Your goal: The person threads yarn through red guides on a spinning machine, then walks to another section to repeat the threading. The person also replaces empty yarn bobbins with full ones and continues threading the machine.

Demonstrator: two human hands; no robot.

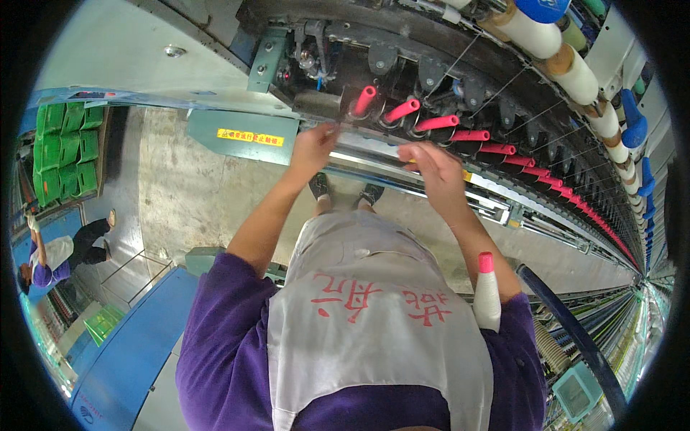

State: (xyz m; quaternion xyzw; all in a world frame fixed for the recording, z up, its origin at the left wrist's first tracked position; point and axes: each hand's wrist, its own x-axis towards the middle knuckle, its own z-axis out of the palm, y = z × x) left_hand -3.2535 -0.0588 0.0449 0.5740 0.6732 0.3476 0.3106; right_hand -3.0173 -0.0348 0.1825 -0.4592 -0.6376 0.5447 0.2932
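My left hand [313, 151] is raised at the spinning machine's near edge, beside the end of a green metal cover. Its fingertips are pinched together and slightly blurred; whatever is between them is too fine to make out. To its right, my right hand [440, 176] hovers before the row of pink bobbin tubes [401, 110], its fingers bent in and pointing left. A small yellow bit shows by its fingertips, and I cannot tell if it is held. The nearest pink tube [364, 101] stands blurred on its spindle. A full white yarn bobbin [487, 298] with a pink tip rests against my right upper arm.
White roving bobbins [535, 32] hang along the upper right, with threads running down to the spindles. A metal rail [496, 208] runs along the machine front. Green crates [68, 147] are stacked at the left, near another person [61, 251]. A blue cabinet [136, 352] stands lower left.
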